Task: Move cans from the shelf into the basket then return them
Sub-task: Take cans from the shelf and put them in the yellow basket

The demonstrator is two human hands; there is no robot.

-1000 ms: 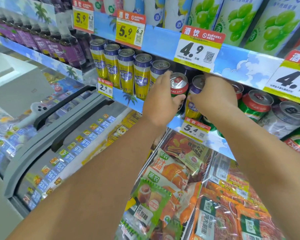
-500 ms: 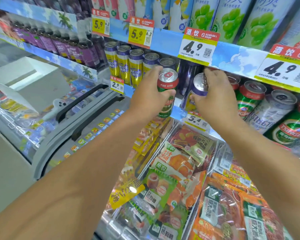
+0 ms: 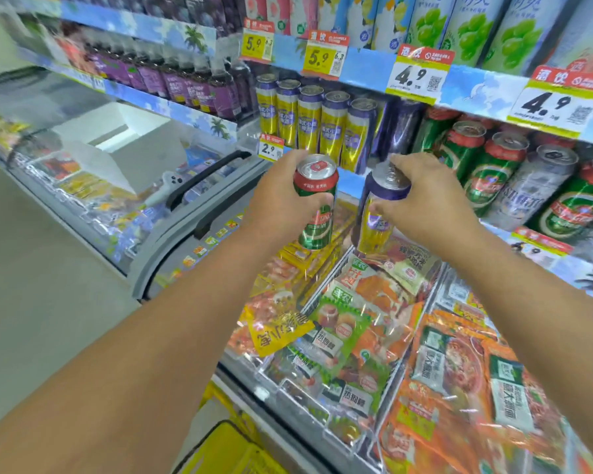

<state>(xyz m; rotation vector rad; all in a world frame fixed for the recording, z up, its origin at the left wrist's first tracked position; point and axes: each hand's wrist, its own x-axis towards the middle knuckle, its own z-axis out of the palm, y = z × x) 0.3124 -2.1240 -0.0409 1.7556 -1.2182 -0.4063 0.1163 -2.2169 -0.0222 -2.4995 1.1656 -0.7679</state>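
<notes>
Hands (image 3: 281, 203) (image 3: 425, 203) grip cylindrical cans (image 3: 317, 200) (image 3: 379, 213).

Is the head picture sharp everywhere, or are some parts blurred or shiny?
Head view: green can in the left hand fairly sharp; purple can top smeared; bottles at upper left motion-blurred; glare streaks on the snack packets; shelf edges bend from the wide lens.

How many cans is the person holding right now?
2: a green and red can in the left hand, and a purple and yellow can in the right hand, both clear of the shelf.
</notes>
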